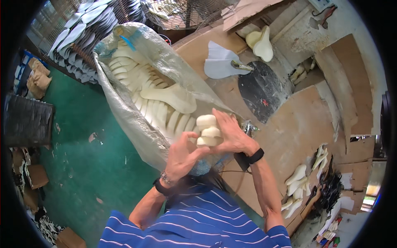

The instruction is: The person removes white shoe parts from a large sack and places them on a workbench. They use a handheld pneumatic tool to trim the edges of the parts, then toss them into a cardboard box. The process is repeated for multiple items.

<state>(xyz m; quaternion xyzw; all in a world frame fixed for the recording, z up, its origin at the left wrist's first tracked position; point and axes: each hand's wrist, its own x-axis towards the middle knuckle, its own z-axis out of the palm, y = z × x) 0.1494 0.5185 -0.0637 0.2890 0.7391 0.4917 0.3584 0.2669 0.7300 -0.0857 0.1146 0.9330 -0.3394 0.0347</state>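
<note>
Between my two hands is a small stack of cream, foam-like pieces (pixel 209 131) with rounded ends, seen end-on. My left hand (pixel 180 156) grips its left side, thumb and fingers curved round it. On its other side my right hand (pixel 231 134) is closed against the stack, fingers pointing up along it. Just beyond my hands an open silvery sack (pixel 124 111) lies tilted, packed with rows of similar cream pieces (pixel 155 109). One broad piece (pixel 171 98) lies flat on top of these rows. What the pieces are for cannot be told.
A cardboard-covered bench (pixel 289 136) runs along the right, with a black round plate (pixel 264 93), a grey sheet piece (pixel 223 61) and cream pieces (pixel 261 44). More cream pieces (pixel 298 182) lie nearer. Stacked grey pieces (pixel 80 31) and a wire fan guard (pixel 188 12) stand behind.
</note>
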